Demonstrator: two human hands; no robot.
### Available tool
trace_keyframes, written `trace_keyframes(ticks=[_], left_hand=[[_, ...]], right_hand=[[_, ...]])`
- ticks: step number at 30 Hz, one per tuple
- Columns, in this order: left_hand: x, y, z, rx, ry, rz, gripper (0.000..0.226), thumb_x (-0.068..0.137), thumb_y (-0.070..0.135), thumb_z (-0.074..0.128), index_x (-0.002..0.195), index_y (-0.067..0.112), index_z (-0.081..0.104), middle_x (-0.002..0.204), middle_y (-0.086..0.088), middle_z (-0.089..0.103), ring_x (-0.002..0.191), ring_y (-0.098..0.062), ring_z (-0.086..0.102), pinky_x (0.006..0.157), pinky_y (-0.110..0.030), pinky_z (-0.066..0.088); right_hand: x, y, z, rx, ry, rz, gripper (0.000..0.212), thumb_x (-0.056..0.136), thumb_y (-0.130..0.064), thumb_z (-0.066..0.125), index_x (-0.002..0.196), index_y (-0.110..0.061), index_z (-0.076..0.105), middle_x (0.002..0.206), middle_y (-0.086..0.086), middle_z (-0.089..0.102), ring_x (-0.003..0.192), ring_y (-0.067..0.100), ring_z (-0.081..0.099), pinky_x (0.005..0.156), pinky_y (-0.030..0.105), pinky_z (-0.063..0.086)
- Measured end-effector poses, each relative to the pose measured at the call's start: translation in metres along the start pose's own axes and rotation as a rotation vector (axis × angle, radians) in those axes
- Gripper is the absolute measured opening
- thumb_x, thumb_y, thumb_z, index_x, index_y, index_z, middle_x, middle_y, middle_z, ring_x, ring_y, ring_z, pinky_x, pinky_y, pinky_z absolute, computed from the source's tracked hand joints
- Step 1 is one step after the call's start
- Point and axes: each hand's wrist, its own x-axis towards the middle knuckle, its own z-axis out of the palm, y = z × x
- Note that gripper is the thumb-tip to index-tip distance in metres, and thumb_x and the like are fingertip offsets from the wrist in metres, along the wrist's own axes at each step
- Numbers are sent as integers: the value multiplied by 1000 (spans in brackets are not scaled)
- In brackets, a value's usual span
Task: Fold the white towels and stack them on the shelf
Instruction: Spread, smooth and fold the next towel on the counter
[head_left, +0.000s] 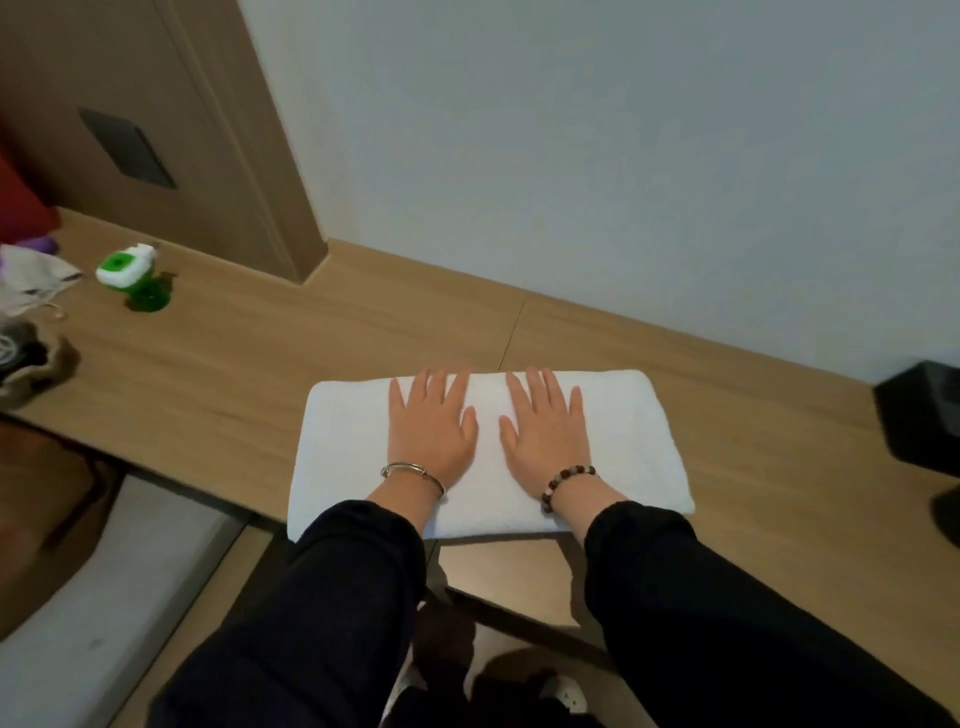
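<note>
A white towel (623, 441) lies flat on the wooden table (260, 374), folded into a thick, long shape. Its near edge hangs a little over the table's edge.

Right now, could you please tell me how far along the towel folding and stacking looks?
Done: one white towel lies folded into a rectangle on the wooden counter. In hand: the left hand and right hand press flat on it, fingers straight. Left: moving it to a shelf; no shelf or stack shows in this view.
</note>
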Motion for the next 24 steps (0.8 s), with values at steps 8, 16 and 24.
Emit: trace_keyframes(ticks=[8, 16, 24], left_hand=[[5, -9, 7, -36, -27, 15, 59, 94, 44, 21, 148, 22, 26, 152, -5, 31, 142, -26, 18, 114, -50, 7], [4, -30, 12, -2, -56, 59, 66, 91, 52, 7, 151, 25, 12, 157, -5, 19, 145, -26, 10, 116, -48, 3], [-5, -56, 13, 18, -34, -32, 66, 90, 50, 0, 151, 27, 6, 159, -3, 12, 146, -26, 2, 115, -48, -1]], right_hand=[[4, 12, 7, -44, 2, 63, 58, 98, -45, 19, 152, -27, 11, 161, 1, 7, 147, 20, -1, 116, 44, -6], [6, 45, 7, -126, 56, 312, 62, 97, -47, 14, 152, -19, 19, 160, 5, 13, 147, 23, 4, 118, 45, -1], [6, 54, 7, -79, 92, 551, 58, 97, -44, 19, 151, -21, 21, 160, 2, 13, 145, 28, 9, 114, 57, 7]])
